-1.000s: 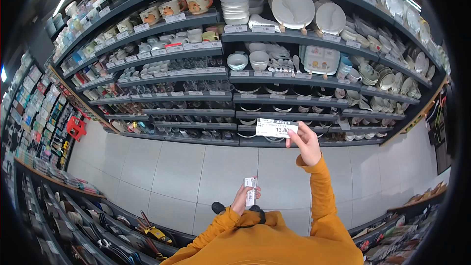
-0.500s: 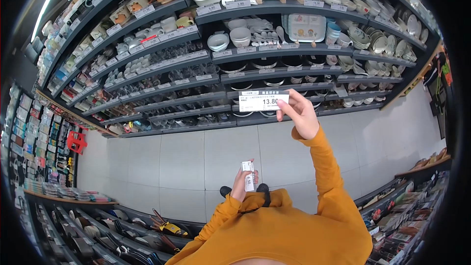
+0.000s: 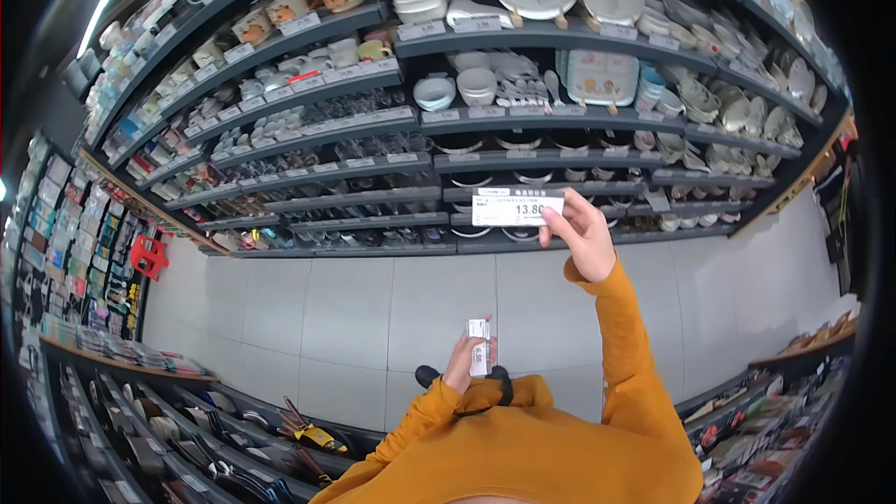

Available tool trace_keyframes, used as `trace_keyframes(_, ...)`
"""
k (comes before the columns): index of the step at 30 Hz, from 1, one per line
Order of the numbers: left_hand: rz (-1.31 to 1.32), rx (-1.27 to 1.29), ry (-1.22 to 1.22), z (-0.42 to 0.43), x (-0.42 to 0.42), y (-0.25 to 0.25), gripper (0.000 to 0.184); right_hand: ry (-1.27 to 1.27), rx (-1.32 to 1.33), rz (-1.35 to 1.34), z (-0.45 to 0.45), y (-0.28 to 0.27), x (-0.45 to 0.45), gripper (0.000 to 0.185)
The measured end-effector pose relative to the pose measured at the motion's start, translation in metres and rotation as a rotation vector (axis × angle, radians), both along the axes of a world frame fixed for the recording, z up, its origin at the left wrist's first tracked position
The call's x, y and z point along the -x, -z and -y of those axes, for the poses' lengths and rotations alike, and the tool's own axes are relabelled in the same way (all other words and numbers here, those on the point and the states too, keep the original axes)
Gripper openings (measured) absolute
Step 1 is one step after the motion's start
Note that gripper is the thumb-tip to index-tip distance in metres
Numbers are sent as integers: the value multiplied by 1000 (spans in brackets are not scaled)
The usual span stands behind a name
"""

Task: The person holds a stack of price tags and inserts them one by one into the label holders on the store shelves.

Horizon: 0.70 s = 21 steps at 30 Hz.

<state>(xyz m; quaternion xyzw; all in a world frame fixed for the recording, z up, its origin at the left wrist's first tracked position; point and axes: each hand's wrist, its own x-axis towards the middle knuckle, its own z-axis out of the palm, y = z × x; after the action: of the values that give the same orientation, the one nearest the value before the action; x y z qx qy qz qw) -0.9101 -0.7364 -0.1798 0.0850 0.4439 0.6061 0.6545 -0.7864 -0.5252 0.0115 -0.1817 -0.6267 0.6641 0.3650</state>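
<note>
My right hand (image 3: pixel 586 235) is raised in front of the lower shelves, its thumb and fingers pinching the right end of a white price tag (image 3: pixel 509 209) that reads 13.80. Lower down, close to my body, my left hand (image 3: pixel 461 358) is closed around more price tags (image 3: pixel 480 351); the top one reads 6.50. How many lie in that stack I cannot tell. Behind the raised tag are dark shelf rows with pans and bowls, partly hidden by the tag and my right hand.
A long shelf unit (image 3: pixel 327 182) spans the front, stocked with bowls, plates, cups and glasses. A red stool (image 3: pixel 149 258) stands at the left by hanging goods. Grey floor tiles (image 3: pixel 350 308) lie between. Racks of kitchen tools (image 3: pixel 187 429) flank me on both sides.
The view has shifted slightly, so the shelves appear a little further right. Both hands appear a bit lower and further right in the frame, still holding their price tags.
</note>
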Motion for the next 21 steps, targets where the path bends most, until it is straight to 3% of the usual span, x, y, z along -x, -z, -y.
trace_keyframes(21,-65,-39,-4,-12,-10,3,46,54,-16,-38,-9,-6,-10,20)
